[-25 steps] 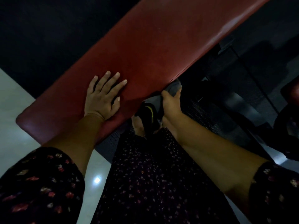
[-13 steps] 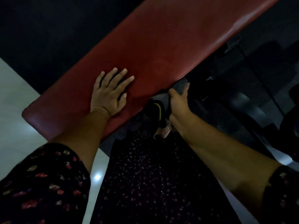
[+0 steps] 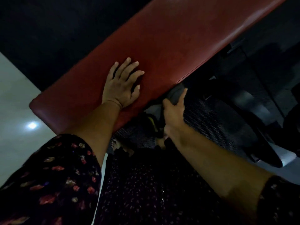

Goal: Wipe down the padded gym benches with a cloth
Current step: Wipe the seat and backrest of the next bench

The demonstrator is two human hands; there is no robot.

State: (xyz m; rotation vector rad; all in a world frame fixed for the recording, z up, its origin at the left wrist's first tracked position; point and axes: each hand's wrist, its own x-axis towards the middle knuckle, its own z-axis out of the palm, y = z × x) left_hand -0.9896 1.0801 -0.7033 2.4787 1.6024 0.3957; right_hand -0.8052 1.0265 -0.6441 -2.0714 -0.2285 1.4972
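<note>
A red padded bench [image 3: 170, 41] runs slantwise through the head view, from its rounded end at the lower left up to the upper right corner. The left hand [image 3: 121, 86] lies palm down on the top of the pad near that rounded end, its fingers straight and fanned apart and its thumb out to the side, close to the near edge. The right hand [image 3: 173, 111] is lower, at the near side of the bench and just under the pad's edge. It grips a grey cloth [image 3: 176, 94] between thumb and forefinger, the forefinger stretched up along the fabric; its other fingers are hidden behind the hand. The cloth is bunched and sits right up against the underside of the near edge, touching the pad there. It is not on the top surface. Both forearms are bare, and a dark floral sleeve [image 3: 48, 176] covers the left upper arm. A dark, finely dotted garment [image 3: 146, 192] fills the lower middle, with toes [image 3: 121, 146] showing just beyond its hem. Left of the bench is a pale floor [image 3: 13, 98] carrying a round glint of light [image 3: 32, 125]. Below and right of the bench lies a dark perforated surface [image 3: 217, 120]. The scene is dim — the far background is too dark to make out.
</note>
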